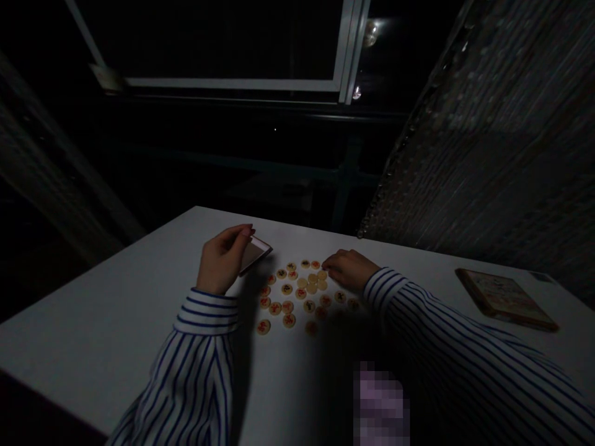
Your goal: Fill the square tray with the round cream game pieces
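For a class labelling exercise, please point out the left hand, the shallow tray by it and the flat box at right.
Left hand [217, 263]: head view, middle of the hand.
Shallow tray [253, 254]: head view, its inside.
Flat box [506, 296]: head view, patterned top.

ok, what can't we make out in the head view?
Tray, left part: head view, behind the left hand.
Discs, exact characters: head view, too small, some shadowed.
Right hand, whether gripping: head view, too dark.
Flat item, cover print: head view, blurred.
Pixelated patch, what's beneath: head view, masked.
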A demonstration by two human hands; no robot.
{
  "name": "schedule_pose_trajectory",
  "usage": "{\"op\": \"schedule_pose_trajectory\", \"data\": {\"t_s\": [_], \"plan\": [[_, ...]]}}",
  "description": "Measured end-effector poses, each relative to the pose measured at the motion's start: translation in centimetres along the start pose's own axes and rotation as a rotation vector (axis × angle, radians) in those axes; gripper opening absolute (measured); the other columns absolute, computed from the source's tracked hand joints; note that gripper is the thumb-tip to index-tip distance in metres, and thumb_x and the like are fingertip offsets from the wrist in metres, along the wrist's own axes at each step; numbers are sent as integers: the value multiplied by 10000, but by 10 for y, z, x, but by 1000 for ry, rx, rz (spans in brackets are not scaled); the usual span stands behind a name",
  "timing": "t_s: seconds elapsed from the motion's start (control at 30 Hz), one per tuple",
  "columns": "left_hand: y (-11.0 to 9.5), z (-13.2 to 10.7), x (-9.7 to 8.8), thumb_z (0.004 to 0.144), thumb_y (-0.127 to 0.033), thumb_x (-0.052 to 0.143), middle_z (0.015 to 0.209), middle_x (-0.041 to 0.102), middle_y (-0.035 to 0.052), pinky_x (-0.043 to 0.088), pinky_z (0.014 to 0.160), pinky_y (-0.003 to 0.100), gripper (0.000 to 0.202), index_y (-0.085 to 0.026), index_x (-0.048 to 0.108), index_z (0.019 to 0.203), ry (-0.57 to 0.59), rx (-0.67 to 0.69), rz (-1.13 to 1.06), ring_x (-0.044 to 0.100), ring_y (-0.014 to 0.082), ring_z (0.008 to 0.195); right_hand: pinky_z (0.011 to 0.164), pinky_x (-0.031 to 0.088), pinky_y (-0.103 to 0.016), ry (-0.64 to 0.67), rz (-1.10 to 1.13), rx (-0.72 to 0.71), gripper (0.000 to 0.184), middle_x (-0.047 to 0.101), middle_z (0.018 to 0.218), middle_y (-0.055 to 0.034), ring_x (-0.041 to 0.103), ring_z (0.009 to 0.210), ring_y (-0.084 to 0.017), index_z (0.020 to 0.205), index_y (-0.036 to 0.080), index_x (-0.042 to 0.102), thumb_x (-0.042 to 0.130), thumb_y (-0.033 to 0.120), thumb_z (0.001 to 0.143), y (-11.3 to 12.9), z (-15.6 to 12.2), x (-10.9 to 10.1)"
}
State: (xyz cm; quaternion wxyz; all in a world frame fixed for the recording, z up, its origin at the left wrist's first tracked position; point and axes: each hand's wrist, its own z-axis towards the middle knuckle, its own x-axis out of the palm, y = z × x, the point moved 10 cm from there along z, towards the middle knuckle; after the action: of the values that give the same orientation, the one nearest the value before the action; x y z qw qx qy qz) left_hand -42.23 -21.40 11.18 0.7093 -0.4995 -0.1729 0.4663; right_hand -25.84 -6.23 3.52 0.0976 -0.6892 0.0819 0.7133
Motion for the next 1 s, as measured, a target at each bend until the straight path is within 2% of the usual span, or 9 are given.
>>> {"op": "schedule_pose_trajectory", "data": {"t_s": [0.17, 0.27, 0.37, 0.47, 0.6, 1.0], "plan": [[7, -2, 48, 727, -408, 431, 862, 628, 62, 429, 724, 280, 353, -144, 587, 901, 126, 56, 153, 564, 165, 793, 788, 321, -286, -3, 21, -5, 295, 593, 974, -34, 479, 918, -176, 1012, 212, 542, 413, 233, 748, -1, 2, 1], [12, -15, 81, 756, -380, 392, 897, 620, 63, 416, 758, 296, 333, -152, 581, 910, 209, 115, 265, 557, 169, 819, 792, 314, -290, 11, 35, -5, 296, 589, 983, -36, 470, 934, -179, 1011, 220, 543, 434, 224, 736, 0, 3, 5], [9, -34, 110, 776, -335, 370, 938, 600, 64, 393, 799, 308, 302, -159, 573, 915, 316, 246, 392, 534, 174, 866, 784, 314, -296, 27, 52, -32, 287, 585, 990, -25, 468, 932, -184, 999, 239, 545, 452, 231, 727, 2, 4, 8], [6, -48, 129, 787, -274, 355, 927, 595, 60, 383, 806, 313, 273, -163, 566, 919, 410, 353, 492, 519, 176, 876, 779, 310, -303, 29, 60, -61, 265, 590, 969, -19, 464, 929, -186, 973, 248, 553, 462, 246, 724, 5, 4, 10], [9, -57, 141, 792, -234, 339, 923, 587, 51, 387, 786, 310, 264, -182, 548, 944, 488, 401, 577, 517, 173, 861, 771, 307, -302, 37, 68, -90, 248, 593, 948, -24, 465, 922, -182, 952, 244, 558, 467, 253, 721, 6, 6, 13], [16, -61, 144, 788, -211, 341, 941, 588, 48, 393, 783, 303, 274, -192, 521, 995, 496, 398, 626, 518, 172, 875, 761, 308, -306, 25, 93, -56, 233, 600, 878, -49, 484, 895, -183, 933, 241, 578, 482, 276, 724, 4, 7, 15]]}}
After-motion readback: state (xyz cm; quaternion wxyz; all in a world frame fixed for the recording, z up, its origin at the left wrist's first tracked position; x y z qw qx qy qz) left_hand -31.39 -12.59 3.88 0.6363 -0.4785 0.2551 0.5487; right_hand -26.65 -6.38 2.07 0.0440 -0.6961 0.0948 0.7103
